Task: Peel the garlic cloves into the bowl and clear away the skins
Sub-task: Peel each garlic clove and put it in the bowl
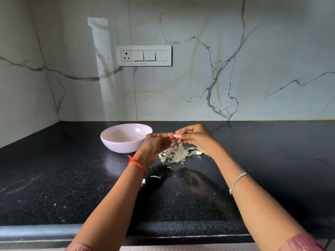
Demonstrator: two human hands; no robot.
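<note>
A pale pink bowl (125, 137) stands on the black counter, left of my hands. Both hands meet in the air just right of the bowl, above a heap of papery garlic skins (175, 154). My left hand (156, 144) and my right hand (196, 139) pinch one small garlic clove (175, 135) between their fingertips. A thin strip of skin sticks out by my right thumb. An unpeeled clove (198, 152) lies at the heap's right edge, partly hidden by my right hand. What lies inside the bowl I cannot make out.
Loose skin flakes (155, 176) lie scattered on the counter (63, 187) nearer to me. A marble wall with a switch panel (143, 55) rises behind the counter. A side wall closes the left corner. The counter's front edge runs along the bottom.
</note>
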